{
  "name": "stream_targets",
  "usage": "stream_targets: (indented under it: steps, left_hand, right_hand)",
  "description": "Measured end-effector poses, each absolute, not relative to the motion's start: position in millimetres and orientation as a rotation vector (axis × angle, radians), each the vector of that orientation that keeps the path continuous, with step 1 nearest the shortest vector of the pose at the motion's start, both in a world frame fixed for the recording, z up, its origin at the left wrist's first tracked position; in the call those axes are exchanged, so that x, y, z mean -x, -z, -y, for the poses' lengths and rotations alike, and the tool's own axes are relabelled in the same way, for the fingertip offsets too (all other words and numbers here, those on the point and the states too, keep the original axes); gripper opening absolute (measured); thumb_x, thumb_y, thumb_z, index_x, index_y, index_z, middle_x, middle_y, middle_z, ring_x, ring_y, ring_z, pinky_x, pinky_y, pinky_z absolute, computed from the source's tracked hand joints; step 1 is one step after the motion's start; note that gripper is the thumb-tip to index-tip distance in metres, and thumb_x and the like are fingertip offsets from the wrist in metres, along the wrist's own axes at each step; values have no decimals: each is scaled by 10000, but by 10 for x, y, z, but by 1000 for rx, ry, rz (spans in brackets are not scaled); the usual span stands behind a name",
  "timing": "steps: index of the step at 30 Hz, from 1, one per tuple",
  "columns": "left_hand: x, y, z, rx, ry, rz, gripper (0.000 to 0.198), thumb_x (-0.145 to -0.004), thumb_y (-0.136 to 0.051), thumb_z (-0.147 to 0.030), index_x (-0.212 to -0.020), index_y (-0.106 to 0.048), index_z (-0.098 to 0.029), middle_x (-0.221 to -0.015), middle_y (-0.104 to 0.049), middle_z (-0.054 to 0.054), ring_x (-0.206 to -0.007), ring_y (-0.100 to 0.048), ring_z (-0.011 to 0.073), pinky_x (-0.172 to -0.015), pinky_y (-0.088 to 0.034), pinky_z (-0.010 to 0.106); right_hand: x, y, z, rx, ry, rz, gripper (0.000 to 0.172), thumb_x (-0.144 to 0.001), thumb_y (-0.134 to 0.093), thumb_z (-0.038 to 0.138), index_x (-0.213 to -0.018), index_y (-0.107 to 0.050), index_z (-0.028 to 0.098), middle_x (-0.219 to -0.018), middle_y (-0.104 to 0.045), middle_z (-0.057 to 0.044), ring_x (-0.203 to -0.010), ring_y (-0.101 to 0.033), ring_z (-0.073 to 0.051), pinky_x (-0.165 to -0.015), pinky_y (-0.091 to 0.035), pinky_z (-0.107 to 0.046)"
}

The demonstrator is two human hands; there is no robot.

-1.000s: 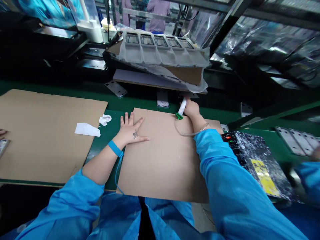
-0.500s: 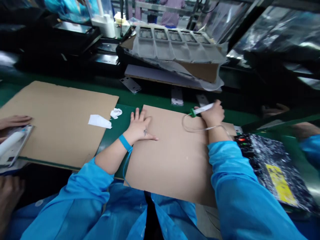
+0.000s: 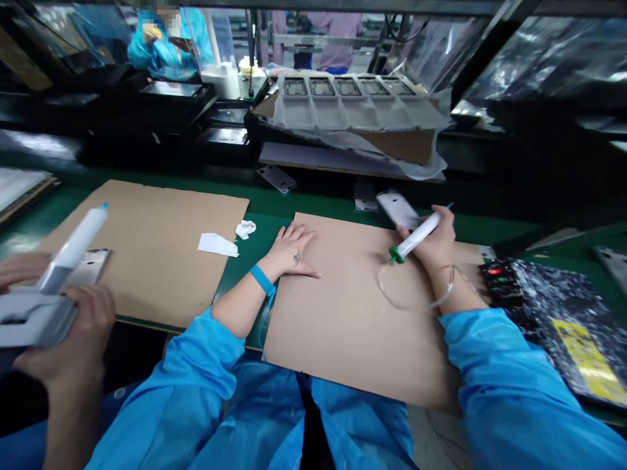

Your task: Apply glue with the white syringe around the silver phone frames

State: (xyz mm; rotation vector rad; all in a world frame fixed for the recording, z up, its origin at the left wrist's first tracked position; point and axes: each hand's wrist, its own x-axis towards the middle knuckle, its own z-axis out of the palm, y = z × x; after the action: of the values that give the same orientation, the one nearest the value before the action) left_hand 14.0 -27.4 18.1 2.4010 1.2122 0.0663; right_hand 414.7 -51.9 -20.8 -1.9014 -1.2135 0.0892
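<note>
My left hand (image 3: 292,254) lies flat with fingers spread on the left edge of a brown cardboard sheet (image 3: 343,326); a blue strap circles its wrist. In my right hand (image 3: 438,238) is a white dispensing syringe (image 3: 418,235) with a green cap and a clear tube (image 3: 392,297) looping to my forearm. The fingers of that same hand also meet the near end of a pale phone housing (image 3: 396,205), which is tilted at the far edge of the cardboard. How they grip it is partly hidden.
Two more phone housings (image 3: 277,177) (image 3: 365,196) lie beyond the cardboard, below a clear plastic tray (image 3: 343,108). A black-and-white speckled box (image 3: 548,313) stands at right. At left, a co-worker's hands (image 3: 88,313) hold a grey dispensing gun (image 3: 36,316) near another cardboard sheet (image 3: 161,261).
My right hand has closed in on a phone housing, which now tilts up at its fingers; the syringe's angle has steepened. The co-worker's dispensing gun has come into view. My left hand stays on the cardboard.
</note>
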Motion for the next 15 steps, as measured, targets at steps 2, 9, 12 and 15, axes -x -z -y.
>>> stream_targets:
  steps: [2, 9, 12, 15]
  left_hand:
    - [-117, -181, 247, -2413, -72, -1207, 1433, -617, -1037, -820, -1784, -478, -204, -1934, -267, 211, -1832, -126, 494, -1495, -105, 690]
    - [-122, -170, 226, -2474, -231, -1217, 543, -1092, -668, -486, -1554, -747, -212, -1814, -502, 176, -1779, -328, 422, -1476, -227, 678]
    - [-179, -220, 280, -2522, -249, -1083, 418, -1079, -567, -310, -1385, -847, -261, -1766, -571, 105, -1768, -366, 368, -1482, -272, 634]
    - [-241, -277, 343, -2552, -226, -915, 378, -1003, -537, -196, -1088, -896, -277, -1673, -671, 49, -1710, -482, 286, -1454, -386, 498]
  right_hand:
    - [-4030, 303, 740, 1765, -171, 1359, 858, -623, -913, 477, -1346, -489, 294, -1173, -706, -117, -1007, -715, -348, -979, -609, -544]
    - [-3713, 251, 1167, 1414, -359, 1994, 579, -754, -843, 615, -1211, -697, 290, -1305, -795, -159, -1441, -672, -449, -1278, -511, -690]
    - [-3632, 222, 1082, 1365, -309, 2056, 589, -853, -751, 628, -1305, -698, 253, -1395, -772, -210, -1480, -658, -461, -1260, -524, -714]
    - [-3489, 270, 986, 1244, -344, 2108, 639, -920, -747, 641, -1402, -685, 226, -1502, -728, -244, -1522, -643, -472, -1255, -536, -714]
